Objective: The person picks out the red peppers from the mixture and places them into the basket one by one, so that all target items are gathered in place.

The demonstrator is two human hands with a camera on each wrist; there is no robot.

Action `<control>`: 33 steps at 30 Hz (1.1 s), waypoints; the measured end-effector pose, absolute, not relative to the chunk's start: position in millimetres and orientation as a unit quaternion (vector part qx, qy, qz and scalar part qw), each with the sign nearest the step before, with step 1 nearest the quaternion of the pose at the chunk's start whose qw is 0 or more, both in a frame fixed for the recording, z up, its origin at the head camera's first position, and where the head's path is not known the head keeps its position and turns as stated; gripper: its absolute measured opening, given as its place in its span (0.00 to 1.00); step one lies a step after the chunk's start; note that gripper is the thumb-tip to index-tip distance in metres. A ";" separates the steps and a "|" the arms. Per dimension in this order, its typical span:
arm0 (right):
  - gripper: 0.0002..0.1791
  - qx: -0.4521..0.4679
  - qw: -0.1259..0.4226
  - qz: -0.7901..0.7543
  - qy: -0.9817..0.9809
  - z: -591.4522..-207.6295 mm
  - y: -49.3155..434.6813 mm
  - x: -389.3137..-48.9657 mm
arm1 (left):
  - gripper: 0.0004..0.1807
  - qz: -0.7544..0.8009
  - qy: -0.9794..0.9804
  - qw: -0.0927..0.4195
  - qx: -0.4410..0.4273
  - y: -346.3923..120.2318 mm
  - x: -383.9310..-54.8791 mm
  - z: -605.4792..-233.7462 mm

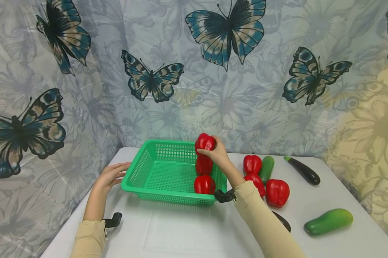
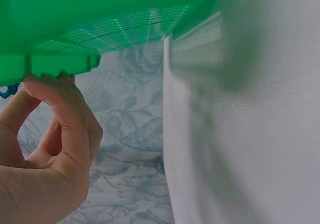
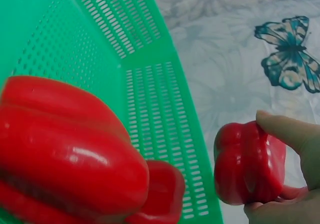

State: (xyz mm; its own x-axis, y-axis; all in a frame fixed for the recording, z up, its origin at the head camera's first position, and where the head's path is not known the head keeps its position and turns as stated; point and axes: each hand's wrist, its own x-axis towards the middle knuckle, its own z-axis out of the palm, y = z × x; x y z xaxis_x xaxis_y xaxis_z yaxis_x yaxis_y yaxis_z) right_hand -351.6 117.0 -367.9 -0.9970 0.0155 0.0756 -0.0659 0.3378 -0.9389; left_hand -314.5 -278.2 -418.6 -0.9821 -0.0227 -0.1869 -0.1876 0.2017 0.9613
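Note:
My right hand (image 1: 218, 154) grips a red bell pepper (image 1: 204, 141) between thumb and fingers, up at the back right corner of the green plastic basket (image 1: 168, 195). In the right wrist view this held pepper (image 3: 245, 164) shows beside the basket's rim. Two more red bell peppers, one further back (image 1: 204, 166) and one at the front (image 1: 204, 185), lie along the right side inside the basket. My left hand (image 1: 108, 176) is at the basket's left side. The left wrist view shows its bent fingers (image 2: 60, 96) with their tips at the rim.
Right of the basket lie several red bell peppers (image 1: 277, 193), a cucumber (image 1: 266, 169) and an eggplant (image 1: 301, 170). Nearer the front is a green, yellow-tipped vegetable (image 1: 329, 222). Another dark eggplant (image 1: 282, 221) is partly behind my right sleeve. A butterfly-print cloth (image 1: 168, 118) hangs behind the white table (image 1: 178, 233).

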 end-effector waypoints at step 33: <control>0.47 0.048 -0.012 0.526 -0.849 -382.4 78.8 -362.0 | 0.34 0.634 0.768 0.067 -0.060 -280.2 -312.6 -419.0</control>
